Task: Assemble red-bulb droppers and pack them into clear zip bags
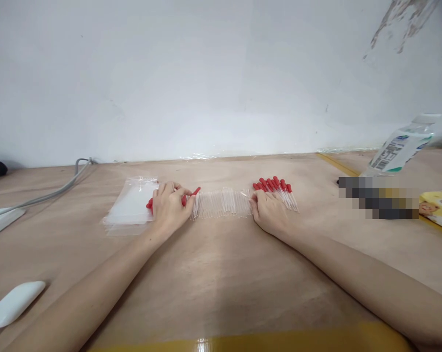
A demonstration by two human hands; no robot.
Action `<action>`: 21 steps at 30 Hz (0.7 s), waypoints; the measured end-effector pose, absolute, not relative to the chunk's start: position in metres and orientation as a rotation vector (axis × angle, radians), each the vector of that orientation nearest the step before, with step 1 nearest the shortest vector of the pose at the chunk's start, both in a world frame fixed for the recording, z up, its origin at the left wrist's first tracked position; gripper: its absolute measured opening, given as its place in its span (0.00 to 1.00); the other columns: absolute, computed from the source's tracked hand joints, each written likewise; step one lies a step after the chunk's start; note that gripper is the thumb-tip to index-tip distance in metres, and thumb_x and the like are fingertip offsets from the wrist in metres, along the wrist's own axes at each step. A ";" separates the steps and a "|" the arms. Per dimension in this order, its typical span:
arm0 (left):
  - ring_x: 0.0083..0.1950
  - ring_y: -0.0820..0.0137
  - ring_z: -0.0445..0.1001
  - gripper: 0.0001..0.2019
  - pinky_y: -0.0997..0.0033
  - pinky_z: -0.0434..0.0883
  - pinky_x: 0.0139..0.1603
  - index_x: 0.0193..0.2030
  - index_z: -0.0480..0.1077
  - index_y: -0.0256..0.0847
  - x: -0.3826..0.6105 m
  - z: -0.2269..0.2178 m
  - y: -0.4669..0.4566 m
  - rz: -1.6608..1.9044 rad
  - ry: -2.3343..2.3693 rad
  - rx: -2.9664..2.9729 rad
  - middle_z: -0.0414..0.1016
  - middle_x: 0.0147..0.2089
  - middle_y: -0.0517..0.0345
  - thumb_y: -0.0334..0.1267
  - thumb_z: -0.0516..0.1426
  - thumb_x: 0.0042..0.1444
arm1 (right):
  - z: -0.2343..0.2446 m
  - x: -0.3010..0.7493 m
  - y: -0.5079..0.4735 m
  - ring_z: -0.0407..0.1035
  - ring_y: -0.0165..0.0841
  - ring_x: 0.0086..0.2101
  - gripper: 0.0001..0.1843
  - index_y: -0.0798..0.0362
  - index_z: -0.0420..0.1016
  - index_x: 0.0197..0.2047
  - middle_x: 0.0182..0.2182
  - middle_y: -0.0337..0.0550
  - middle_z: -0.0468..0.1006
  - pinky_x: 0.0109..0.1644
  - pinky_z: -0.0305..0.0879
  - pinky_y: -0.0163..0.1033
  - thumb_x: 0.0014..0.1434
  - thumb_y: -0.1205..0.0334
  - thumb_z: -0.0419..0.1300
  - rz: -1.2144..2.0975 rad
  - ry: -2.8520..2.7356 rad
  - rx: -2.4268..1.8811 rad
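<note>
I have both bare hands at the middle of the frame, one on each side of a flat row of thin, clear, straight tubes [224, 201], which lies on the light brown wooden table [213, 274]. My left hand [171, 203] is at the left end of this row, and its thumb and forefinger pinch a narrow, bright red piece [196, 191] that points to the upper right. Small red rounded pieces [149, 206] show at the outer edge of this hand — how many, I cannot tell, because the hand covers them. My right hand [272, 211] is at the right end of the row, with thumb and forefinger closed on one slender clear tube [244, 195].

Just behind the right hand, right of centre, lies a group of clear tubes with red bulb-like ends [272, 184]. Left of centre, beside the left hand, I see a flat stack of transparent plastic bags [131, 198]. At the right of the frame there is a clear plastic bottle with white cap [400, 146] — it appears tilted. A smooth white object [17, 303] is at the lower left.
</note>
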State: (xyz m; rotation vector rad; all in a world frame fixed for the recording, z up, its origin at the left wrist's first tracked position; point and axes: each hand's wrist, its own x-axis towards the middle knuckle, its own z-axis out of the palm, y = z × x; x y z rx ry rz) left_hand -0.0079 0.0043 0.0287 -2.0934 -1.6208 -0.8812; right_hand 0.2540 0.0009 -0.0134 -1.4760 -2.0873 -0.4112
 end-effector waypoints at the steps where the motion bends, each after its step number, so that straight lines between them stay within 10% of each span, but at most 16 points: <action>1: 0.42 0.61 0.65 0.09 0.60 0.62 0.43 0.33 0.75 0.40 -0.004 0.030 -0.001 -0.958 -1.524 -2.163 0.67 0.35 0.52 0.38 0.55 0.52 | -0.013 0.255 0.000 0.67 0.36 0.31 0.11 0.57 0.65 0.34 0.28 0.46 0.74 0.39 0.54 0.42 0.62 0.64 0.45 -0.359 -2.098 -1.428; 10: 0.27 0.74 0.66 0.07 0.72 0.67 0.29 0.36 0.70 0.35 0.029 0.005 -0.035 -0.950 -1.407 -2.875 0.67 0.34 0.56 0.30 0.55 0.49 | -0.017 0.252 -0.009 0.68 0.32 0.36 0.11 0.55 0.68 0.43 0.35 0.46 0.75 0.39 0.63 0.36 0.62 0.64 0.47 0.073 -2.206 -0.965; 21: 0.35 0.70 0.72 0.06 0.72 0.68 0.33 0.36 0.70 0.39 0.032 0.000 -0.028 -1.227 -1.567 -2.841 0.74 0.35 0.57 0.38 0.54 0.57 | -0.004 0.246 -0.027 0.66 0.28 0.29 0.10 0.53 0.70 0.37 0.28 0.40 0.75 0.37 0.60 0.36 0.61 0.61 0.49 0.098 -2.255 -0.920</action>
